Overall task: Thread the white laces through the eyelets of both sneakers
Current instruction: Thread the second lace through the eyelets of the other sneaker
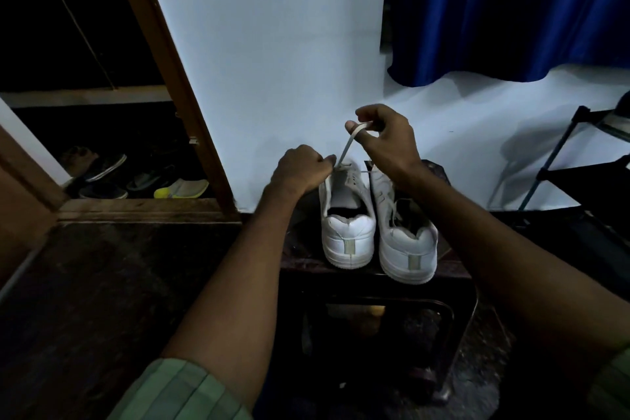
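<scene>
The right hand (385,136) has its fingers (351,126) pinched on the white lace (347,147), drawing it up taut from the front of the left sneaker (346,215). The left hand (303,169) is curled tight at that shoe's upper eyelets, its fingers seeming to pinch the lace or the eyelet edge; which, I cannot tell.

The lace is flat, soft and light, so it will likely twist or slip unless held close to its stiff tip, and that is the place to grip for poking through a hole. The shoe is light too and would slide if tugged, so holding it by the eyelet row makes sense.

Both sneakers stand heels toward the person, side by side on a small dark stool (375,269). The right sneaker (405,235) sits at the near edge, its heel slightly overhanging, with some lace across it.
</scene>
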`<state>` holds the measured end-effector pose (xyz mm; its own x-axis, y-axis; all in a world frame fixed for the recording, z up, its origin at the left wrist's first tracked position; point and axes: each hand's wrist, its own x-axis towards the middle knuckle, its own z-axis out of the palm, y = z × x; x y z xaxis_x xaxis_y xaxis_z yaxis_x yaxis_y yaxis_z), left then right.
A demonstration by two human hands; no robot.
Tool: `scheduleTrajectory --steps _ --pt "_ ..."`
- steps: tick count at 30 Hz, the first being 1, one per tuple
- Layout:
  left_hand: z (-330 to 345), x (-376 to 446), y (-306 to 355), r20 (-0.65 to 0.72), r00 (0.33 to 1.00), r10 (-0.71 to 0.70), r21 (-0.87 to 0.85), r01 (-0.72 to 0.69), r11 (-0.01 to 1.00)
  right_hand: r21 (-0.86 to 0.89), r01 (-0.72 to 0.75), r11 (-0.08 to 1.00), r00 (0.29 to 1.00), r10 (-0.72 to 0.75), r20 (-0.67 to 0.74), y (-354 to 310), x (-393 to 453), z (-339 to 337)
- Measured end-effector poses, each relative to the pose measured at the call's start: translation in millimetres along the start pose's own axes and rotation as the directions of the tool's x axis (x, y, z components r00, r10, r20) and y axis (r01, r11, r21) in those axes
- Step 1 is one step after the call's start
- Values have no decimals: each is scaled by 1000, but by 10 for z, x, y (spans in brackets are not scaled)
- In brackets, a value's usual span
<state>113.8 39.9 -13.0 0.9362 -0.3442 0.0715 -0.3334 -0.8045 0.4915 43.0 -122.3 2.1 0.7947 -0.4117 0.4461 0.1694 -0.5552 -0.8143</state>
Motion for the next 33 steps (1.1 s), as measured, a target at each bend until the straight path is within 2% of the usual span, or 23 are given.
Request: scheduleTrajectory --steps 3,5,6,7,8,9,10,11,12,13,14,15,17,19,21,23,24,26,28,30,31,33 --pt "-3 -12 0 -101 994 -47 -29 45 999 -20 66 998 998 -67 -16 -62 9 -25" --pt "-37 -37 48 -136 986 -92 -288 50 956 -50 60 997 997 -62 -43 -77 9 -32" --pt "-60 -38 89 -144 979 -146 -490 57 870 -60 47 997 997 -50 -54 -75 5 -35" --pt "-90 -38 119 -132 967 -217 -686 69 724 -65 33 997 998 -37 -60 -77 -4 -36" --pt "-131 -41 147 -85 957 -278 -849 77 523 -63 19 998 998 -22 -55 -86 -11 -42" --pt "-172 -44 162 -16 951 -308 -951 80 298 -58 10 998 999 -12 -32 -94 -9 -53" --pt "-205 -36 150 31 950 -312 -988 77 136 -57 3 998 1000 -3 10 -99 0 -66" --pt "-236 -30 127 23 951 -309 -992 61 113 -60 -4 998 998 8 61 -104 14 -75" --pt "-259 -31 96 -49 951 -304 -962 36 270 -67 -12 998 994 19 104 -108 25 -82" --pt "-240 3 19 -158 953 -260 -851 3 525 -79 -17 997 992 27 124 -105 31 -79" --pt "-217 31 -64 -248 954 -170 -648 -33 761 -95 -16 995 992 28 121 -95 35 -73" --pt "-187 46 -122 -263 960 -92 -449 -37 893 -114 -10 993 995 22 102 -84 34 -64" --pt "-132 35 -166 -151 988 -7 -195 -23 981 -158 -1 987 999 8 47 -77 19 -43" --pt "-86 26 -148 -38 999 14 -21 -14 1000 -183 -12 983 1000 13 2 -76 14 -35" --pt "-85 -6 -89 -48 999 21 -7 -21 1000 -196 -26 980 999 30 14 -75 13 -49" --pt "-81 -11 -48 -105 994 26 -150 -42 988 -189 -21 982 991 45 123 -75 13 -71" --pt "-69 8 -45 -136 991 -12 -277 -26 961 -181 -17 983 978 54 203 -73 13 -79" --pt "-84 23 -49 -168 977 -134 -563 16 826 -184 -4 983 929 72 362 -67 19 -82" --pt "-140 30 -56 -121 967 -225 -777 49 627 -199 16 980 881 80 467 -61 12 -49" --pt "-189 34 -58 -61 964 -258 -875 73 479 -217 58 974 865 60 498 -85 -25 5" --pt "-202 25 -60 -44 963 -267 -892 82 445 -229 74 971 860 54 508 -109 -49 35" --pt "-197 14 -65 -42 962 -268 -882 90 462 -281 108 954 848 60 527 -136 -82 102"
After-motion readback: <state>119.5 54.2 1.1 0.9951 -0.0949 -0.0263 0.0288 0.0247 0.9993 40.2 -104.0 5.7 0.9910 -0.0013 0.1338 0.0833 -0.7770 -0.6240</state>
